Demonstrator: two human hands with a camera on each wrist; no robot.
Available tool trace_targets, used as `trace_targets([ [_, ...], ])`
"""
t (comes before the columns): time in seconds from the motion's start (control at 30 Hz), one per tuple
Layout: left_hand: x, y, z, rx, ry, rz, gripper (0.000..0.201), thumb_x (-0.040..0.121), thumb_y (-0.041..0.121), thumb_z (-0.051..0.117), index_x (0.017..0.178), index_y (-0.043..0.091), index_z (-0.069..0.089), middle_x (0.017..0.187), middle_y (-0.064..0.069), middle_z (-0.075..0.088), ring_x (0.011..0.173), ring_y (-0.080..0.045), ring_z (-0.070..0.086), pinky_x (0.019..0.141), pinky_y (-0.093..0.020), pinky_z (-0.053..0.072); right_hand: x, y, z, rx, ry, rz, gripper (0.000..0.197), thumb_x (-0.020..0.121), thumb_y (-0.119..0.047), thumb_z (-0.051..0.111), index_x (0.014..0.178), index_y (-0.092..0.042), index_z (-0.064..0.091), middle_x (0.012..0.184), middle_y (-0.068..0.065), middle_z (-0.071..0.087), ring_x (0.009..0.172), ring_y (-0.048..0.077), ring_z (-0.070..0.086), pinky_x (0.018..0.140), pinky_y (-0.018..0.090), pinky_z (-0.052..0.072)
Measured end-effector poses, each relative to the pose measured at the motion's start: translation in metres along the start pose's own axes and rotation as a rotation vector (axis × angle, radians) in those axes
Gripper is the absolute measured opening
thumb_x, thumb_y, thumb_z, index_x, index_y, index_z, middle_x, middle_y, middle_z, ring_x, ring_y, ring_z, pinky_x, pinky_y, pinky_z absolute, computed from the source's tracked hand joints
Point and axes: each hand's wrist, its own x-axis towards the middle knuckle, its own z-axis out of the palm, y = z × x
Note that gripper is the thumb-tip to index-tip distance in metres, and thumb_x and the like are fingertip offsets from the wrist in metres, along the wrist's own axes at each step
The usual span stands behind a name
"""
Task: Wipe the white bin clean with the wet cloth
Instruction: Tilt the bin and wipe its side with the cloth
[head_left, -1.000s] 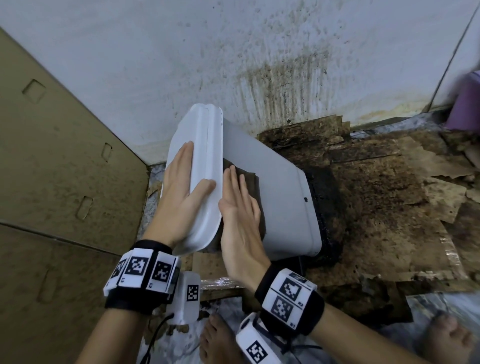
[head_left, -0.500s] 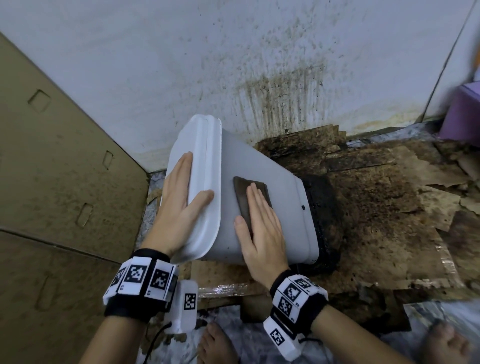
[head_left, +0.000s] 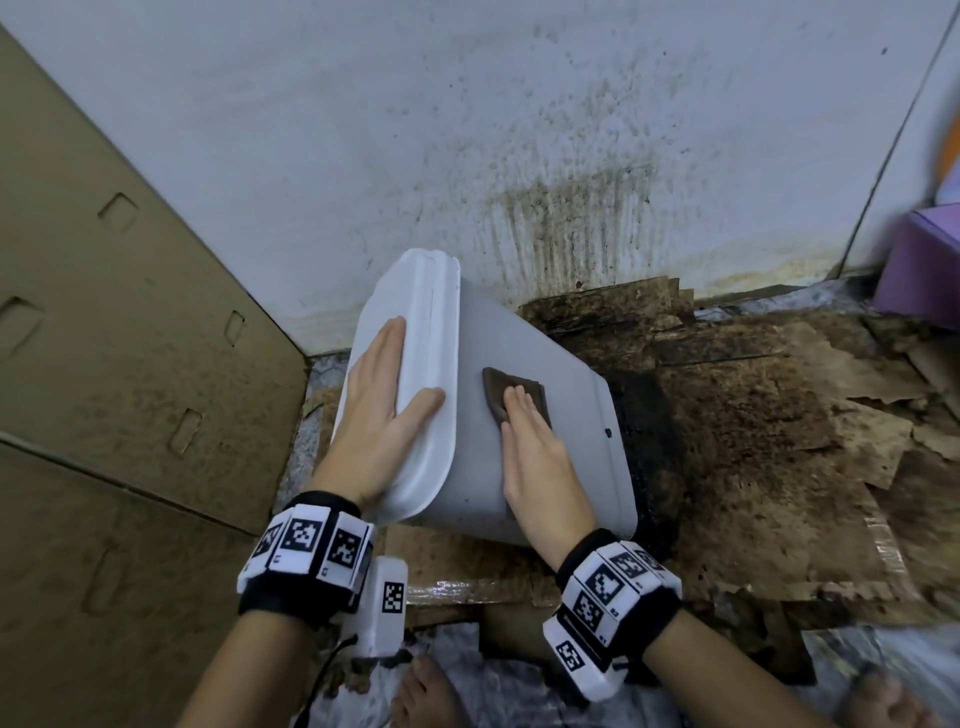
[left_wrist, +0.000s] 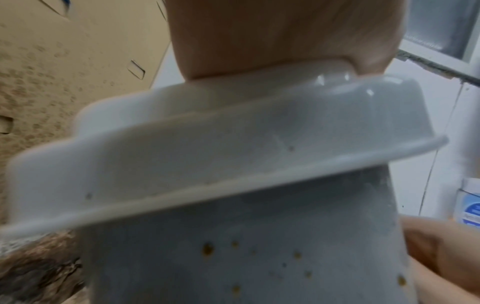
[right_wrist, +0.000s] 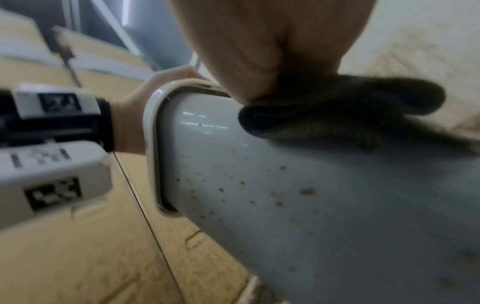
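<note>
The white bin lies tipped on its side on the floor, lid end toward the left. My left hand lies flat on the white lid, fingers straight, thumb spread. My right hand presses the dark wet cloth flat against the bin's upper side wall. In the right wrist view the cloth bulges out from under the palm, and brown specks dot the bin wall. The left wrist view shows the lid rim and speckled bin side close up.
A stained cardboard panel stands at the left. Behind is a white wall streaked with dirt. Soggy dark cardboard covers the floor to the right, with a purple box at far right. Bare feet are below.
My right hand has slid the cloth along the bin's side from beside the lid toward the bin's middle. The left hand has stayed flat on the lid.
</note>
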Motion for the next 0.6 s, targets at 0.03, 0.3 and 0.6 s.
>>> trace_targets([
  [0.03, 0.0, 0.001, 0.0, 0.008, -0.004, -0.004, 0.089, 0.089, 0.059, 0.046, 0.164, 0.03, 0.008, 0.171, 0.016, 0.007, 0.151, 0.005, 0.005, 0.127, -0.036, 0.006, 0.0, 0.001, -0.001, -0.066, -0.01, -0.01, 0.05, 0.108, -0.01, 0.037, 0.157, -0.006, 0.027, 0.163, 0.012, 0.03, 0.152, 0.018, 0.027, 0.123, 0.023, 0.018],
  [0.3, -0.001, 0.007, -0.001, 0.033, -0.01, -0.021, 0.086, 0.09, 0.052, 0.046, 0.164, 0.03, 0.008, 0.171, 0.016, 0.006, 0.151, 0.004, 0.006, 0.124, -0.03, 0.004, 0.009, -0.004, -0.032, 0.151, 0.149, 0.096, 0.032, 0.108, -0.021, 0.038, 0.131, -0.021, 0.06, 0.093, -0.006, 0.068, 0.084, 0.005, 0.064, 0.066, 0.016, 0.042],
  [0.6, 0.0, 0.042, 0.02, 0.132, -0.027, 0.044, 0.085, 0.094, 0.057, 0.038, 0.164, 0.026, 0.001, 0.171, 0.012, -0.002, 0.155, -0.001, -0.003, 0.126, -0.028, 0.0, 0.017, -0.055, -0.069, 0.422, 0.239, 0.034, 0.034, 0.109, -0.02, 0.037, 0.131, -0.034, 0.057, 0.098, -0.016, 0.069, 0.075, -0.003, 0.06, 0.068, 0.009, 0.043],
])
